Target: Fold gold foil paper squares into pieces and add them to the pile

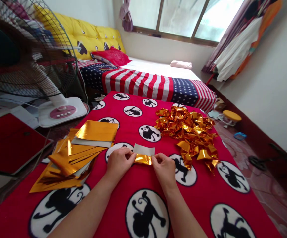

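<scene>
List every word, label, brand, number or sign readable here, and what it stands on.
No readable text shows anywhere.
Fan base: any marks are too small to read.
Held gold sheet: no lettering visible.
Monkey cloth: pictures, no words.
Striped blanket: pattern, no words.

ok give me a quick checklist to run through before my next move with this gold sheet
1. Left hand on the gold sheet: ok, fingertips pinch its left end.
2. Right hand on the sheet: ok, fingertips at its right end.
3. Sheet's layers lined up: not ok, a grey strip shows beyond the gold part.
4. Flat sheets at left neatly squared: not ok, they lie fanned out.
5. Crumpled gold pieces clear of both hands: ok, the pile sits beyond the right hand, apart from it.
6. Fan not stirring the sheets: cannot tell, though its blades look blurred.
</scene>
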Demonstrator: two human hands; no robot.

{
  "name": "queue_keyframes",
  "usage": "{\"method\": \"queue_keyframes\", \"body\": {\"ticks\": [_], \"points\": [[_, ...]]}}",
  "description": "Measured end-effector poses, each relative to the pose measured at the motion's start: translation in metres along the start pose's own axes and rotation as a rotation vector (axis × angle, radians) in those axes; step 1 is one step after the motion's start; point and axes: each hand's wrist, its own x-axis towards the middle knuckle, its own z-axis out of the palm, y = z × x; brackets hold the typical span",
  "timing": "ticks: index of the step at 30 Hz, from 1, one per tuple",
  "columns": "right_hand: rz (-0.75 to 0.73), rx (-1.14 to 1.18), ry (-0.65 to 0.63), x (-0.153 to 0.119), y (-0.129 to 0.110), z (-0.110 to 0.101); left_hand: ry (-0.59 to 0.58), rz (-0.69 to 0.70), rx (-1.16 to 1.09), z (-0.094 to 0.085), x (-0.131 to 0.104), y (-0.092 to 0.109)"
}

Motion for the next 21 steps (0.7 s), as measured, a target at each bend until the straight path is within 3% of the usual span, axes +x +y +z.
{"method": "queue_keyframes", "body": {"ticks": [8,12,16,21], "points": [[-0.005,-0.148,0.042,-0.0046,-0.0038,0.0033,-0.005,0.000,0.147,-0.0017,-0.0051,0.0085],[-0.028,-0.169,0.094,-0.0053,-0.0036,0.0037,0.032,0.060,0.070,0.0016,-0.0051,0.0079],[-0.044,-0.188,0.096,-0.0068,-0.0035,0.0044,-0.083,0.219,-0.010,0.0033,-0.0029,0.0080],[-0.058,-0.189,0.068,-0.0059,0.0012,0.0041,-0.089,0.177,-0.042,0.0050,-0.0016,0.0087]]}}
